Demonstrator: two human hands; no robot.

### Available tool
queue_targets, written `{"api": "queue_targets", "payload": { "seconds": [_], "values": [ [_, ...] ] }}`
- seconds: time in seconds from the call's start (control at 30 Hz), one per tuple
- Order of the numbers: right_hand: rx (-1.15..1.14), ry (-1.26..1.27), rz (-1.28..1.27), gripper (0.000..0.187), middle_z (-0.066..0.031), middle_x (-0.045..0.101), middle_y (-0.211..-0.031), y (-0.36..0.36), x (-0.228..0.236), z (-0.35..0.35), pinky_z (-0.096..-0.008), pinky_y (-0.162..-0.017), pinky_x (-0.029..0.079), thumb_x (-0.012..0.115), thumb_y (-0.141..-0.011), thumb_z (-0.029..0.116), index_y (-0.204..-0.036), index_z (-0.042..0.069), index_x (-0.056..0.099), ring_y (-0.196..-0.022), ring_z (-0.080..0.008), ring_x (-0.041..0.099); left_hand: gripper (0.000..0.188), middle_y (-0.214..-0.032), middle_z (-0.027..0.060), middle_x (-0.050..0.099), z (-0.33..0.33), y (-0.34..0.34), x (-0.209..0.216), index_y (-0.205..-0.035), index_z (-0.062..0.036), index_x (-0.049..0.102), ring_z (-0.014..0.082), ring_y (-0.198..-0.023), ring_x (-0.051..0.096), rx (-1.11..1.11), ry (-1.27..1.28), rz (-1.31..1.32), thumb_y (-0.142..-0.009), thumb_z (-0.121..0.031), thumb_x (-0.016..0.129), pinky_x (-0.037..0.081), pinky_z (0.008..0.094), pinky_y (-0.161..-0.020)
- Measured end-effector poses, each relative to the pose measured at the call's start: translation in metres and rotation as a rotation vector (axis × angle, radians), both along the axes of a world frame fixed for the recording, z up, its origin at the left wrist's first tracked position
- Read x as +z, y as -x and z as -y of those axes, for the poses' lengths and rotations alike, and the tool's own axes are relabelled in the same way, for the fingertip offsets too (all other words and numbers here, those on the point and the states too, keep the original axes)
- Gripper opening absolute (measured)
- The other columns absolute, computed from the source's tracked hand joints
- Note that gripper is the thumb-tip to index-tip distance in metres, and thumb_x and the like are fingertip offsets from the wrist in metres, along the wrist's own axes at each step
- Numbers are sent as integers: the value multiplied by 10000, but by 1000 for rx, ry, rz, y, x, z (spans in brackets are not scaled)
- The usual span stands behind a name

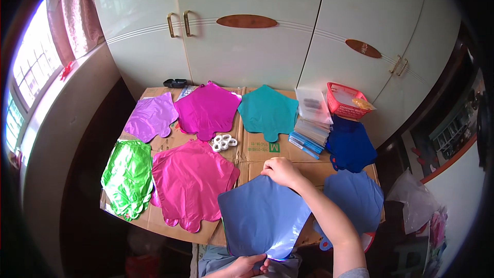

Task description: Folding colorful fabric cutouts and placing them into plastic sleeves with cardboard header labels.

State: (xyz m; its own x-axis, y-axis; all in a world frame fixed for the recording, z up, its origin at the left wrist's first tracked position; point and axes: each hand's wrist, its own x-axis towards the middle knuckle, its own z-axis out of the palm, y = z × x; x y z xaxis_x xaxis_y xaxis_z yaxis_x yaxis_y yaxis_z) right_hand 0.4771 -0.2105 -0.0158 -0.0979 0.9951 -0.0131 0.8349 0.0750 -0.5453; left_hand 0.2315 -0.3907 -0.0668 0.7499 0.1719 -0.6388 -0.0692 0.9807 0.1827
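A blue-grey flat foil balloon [262, 219], five-cornered and shiny at its lower edge, slants over the cardboard's front edge. My right hand [282, 171] pinches its far corner between the fingers. At its near corner, my left hand [247, 266] grips the edge with the thumb on top; part of that hand is cut off by the picture's lower edge. A stack of similar blue-grey balloons [355, 201] lies to the right, partly behind my right forearm. On the left, a pink foil balloon stack [193, 183] lies close beside the held one.
Cardboard [257, 152] covers the table. Around it lie green [127, 175], lilac [153, 118], magenta [208, 110], teal [268, 110] and dark blue [352, 144] balloons. White rolls [222, 143], clear packets [311, 134] and a red basket [342, 98] stand farther back, before cabinets [247, 56].
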Motion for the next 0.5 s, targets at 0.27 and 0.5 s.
{"api": "queue_targets", "payload": {
  "seconds": [0.27, 0.5],
  "values": [
    [4, -66, -29, 201, -125, 645, -778, -20, 20, -1, -398, -677, 479, 681, -797, 251, -753, 57, 650, -760, -300, 629, 145, -864, 67, 535, -8, -6, 17, -988, 5, 504, 153, -724, 467, -69, -94, 3, -985, -124, 436, 464, 329, -773],
    [-38, -302, 218, 181, -125, 613, -775, -49, 24, -18, -433, -660, 491, 667, -801, 214, -741, 51, 615, -736, -313, 628, 196, -860, 78, 548, -44, -52, 35, -1017, -17, 492, 173, -710, 480, -22, -137, -44, -998, -198, 418, 478, 350, -766]
  ]
}}
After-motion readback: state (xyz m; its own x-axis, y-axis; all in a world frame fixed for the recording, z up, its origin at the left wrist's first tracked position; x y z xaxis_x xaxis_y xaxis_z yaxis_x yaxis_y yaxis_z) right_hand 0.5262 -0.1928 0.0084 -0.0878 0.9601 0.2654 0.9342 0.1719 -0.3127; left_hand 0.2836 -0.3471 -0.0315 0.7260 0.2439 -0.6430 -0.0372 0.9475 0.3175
